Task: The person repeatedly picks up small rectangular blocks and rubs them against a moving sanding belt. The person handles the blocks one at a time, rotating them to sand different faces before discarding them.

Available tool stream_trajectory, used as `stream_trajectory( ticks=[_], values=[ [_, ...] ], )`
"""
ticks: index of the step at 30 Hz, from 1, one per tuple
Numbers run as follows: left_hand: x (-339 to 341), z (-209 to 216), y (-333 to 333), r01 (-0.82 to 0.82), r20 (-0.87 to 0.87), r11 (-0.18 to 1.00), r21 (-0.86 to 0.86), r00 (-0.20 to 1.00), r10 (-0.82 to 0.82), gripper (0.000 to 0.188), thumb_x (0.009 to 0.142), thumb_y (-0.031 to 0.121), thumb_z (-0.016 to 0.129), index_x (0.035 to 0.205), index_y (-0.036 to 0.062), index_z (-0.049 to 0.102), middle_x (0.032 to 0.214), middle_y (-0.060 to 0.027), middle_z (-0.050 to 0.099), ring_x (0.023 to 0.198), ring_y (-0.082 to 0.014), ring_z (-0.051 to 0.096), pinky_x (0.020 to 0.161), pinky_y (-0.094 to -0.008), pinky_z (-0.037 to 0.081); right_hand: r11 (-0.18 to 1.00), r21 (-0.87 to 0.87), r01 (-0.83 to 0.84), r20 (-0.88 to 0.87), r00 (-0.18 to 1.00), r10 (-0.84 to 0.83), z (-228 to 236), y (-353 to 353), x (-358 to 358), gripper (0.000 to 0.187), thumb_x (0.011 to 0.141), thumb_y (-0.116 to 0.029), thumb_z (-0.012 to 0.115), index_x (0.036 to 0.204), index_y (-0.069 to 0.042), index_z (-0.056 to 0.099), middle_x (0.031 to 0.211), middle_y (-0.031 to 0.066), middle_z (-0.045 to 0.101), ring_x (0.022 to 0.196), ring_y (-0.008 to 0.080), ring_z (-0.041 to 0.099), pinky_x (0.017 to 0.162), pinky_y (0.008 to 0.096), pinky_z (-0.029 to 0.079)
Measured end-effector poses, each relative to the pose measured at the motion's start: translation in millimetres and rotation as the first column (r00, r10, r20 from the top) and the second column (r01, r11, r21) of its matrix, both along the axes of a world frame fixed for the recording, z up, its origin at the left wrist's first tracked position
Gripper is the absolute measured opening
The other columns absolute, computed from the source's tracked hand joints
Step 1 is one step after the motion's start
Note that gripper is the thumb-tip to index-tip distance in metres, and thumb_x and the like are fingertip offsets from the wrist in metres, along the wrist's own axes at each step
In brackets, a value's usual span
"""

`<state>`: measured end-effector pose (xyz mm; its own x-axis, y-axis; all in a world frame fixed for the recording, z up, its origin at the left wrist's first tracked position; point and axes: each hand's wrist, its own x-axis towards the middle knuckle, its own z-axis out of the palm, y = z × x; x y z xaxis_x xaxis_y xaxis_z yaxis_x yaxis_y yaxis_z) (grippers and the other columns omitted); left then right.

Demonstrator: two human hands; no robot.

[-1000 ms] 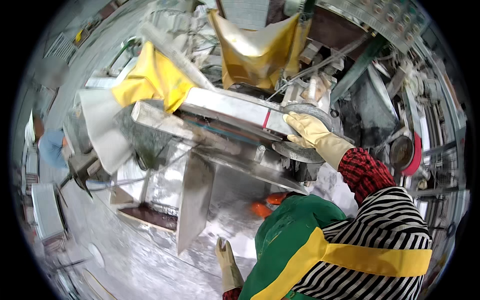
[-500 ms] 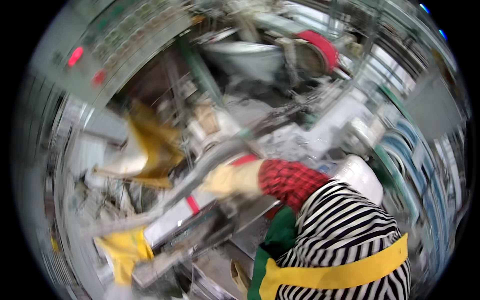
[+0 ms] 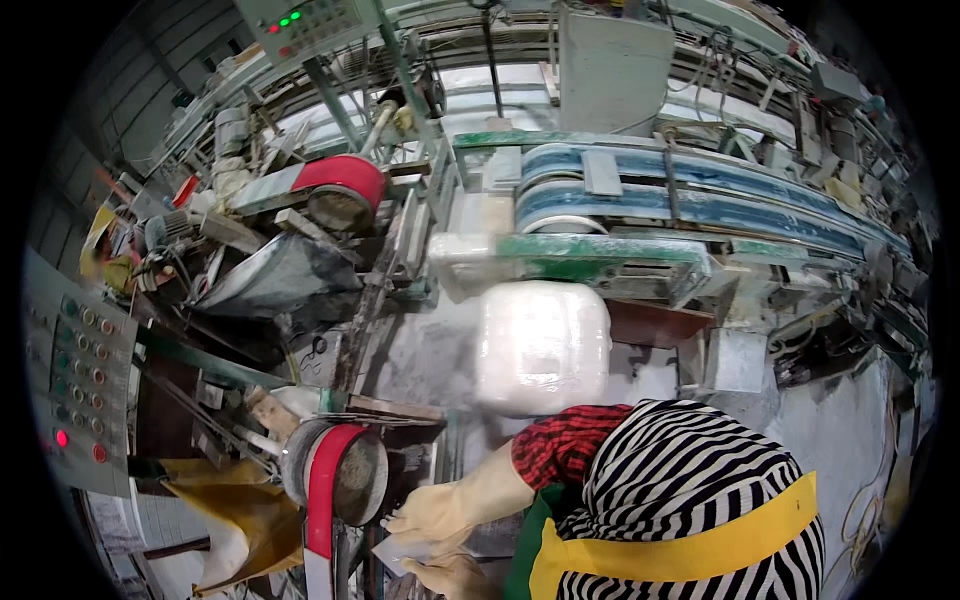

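My right hand (image 3: 432,514), in a cream glove below a red checked cuff, reaches in from the striped sleeve at lower right. Its fingers are curled at the upper edge of a flat pale tile (image 3: 398,551). Below it, my left hand (image 3: 452,576), gloved alike, grips the near edge of the same tile; the lower frame edge cuts off part of this hand. Just left of the tile is a belt roller (image 3: 359,482) with a red band (image 3: 322,490). The tile's lower part is partly hidden by the gloves.
A white plastic-looking jug (image 3: 543,347) stands beyond my right forearm. Blue conveyor belts (image 3: 690,199) on a green frame run along the back right. A control panel (image 3: 82,370) with buttons and a yellow cloth (image 3: 235,520) are at left. Another red-banded roller (image 3: 343,190) sits farther back.
The view has swung right, bringing the white jug and blue belts toward the middle. Earlier it was blurred, with one gloved hand over the belt; now both gloves show at the tile.
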<state>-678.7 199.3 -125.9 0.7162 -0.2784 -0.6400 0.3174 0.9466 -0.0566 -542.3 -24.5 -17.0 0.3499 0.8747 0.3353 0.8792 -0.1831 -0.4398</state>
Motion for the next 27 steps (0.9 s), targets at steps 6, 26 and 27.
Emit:
stream_trajectory(
  ticks=[6, 26, 27],
  values=[
    [-31.7, 11.8, -87.9, 0.147, -0.264, 0.911, 0.385, 0.963, -0.043, 0.068, 0.098, 0.059, 0.049, 0.138, 0.0046, 0.050, 0.127, -0.0091, 0.061, 0.107, -0.0209, 0.062, 0.084, -0.0390, 0.055, 0.976, -0.212, -0.042, -0.306, 0.952, -0.025, 32.8, -175.0, -14.8, 0.047, 0.091, -0.032, 0.057, 0.130, -0.005, 0.059, 0.126, 0.0225, 0.064, 0.107, 0.0365, 0.065, 0.091, 0.0480, 0.053],
    [-157.4, 109.1, -259.3, -0.189, -0.313, 0.543, 0.818, 0.647, 0.696, 0.048, 0.102, 0.041, 0.055, 0.139, 0.0111, 0.052, 0.137, -0.0060, 0.060, 0.123, -0.0283, 0.061, 0.097, -0.0480, 0.056, -0.178, -0.322, 0.930, 0.503, 0.008, -0.864, -69.8, -669.8, 177.1, 0.041, 0.095, -0.032, 0.065, 0.132, -0.016, 0.061, 0.119, 0.0320, 0.061, 0.106, 0.0502, 0.063, 0.088, 0.0473, 0.054],
    [-168.0, 101.2, -262.0, -0.160, -0.333, 0.516, 0.842, 0.597, 0.730, 0.045, 0.102, 0.039, 0.057, 0.138, 0.0113, 0.053, 0.134, -0.0051, 0.062, 0.122, -0.0268, 0.062, 0.098, -0.0483, 0.056, -0.251, -0.350, 0.902, 0.136, -0.216, -0.967, -66.4, -672.3, 184.4, 0.067, 0.086, -0.038, 0.073, 0.141, -0.010, 0.048, 0.122, 0.0326, 0.061, 0.109, 0.0478, 0.062, 0.091, 0.0461, 0.052]
  ],
)
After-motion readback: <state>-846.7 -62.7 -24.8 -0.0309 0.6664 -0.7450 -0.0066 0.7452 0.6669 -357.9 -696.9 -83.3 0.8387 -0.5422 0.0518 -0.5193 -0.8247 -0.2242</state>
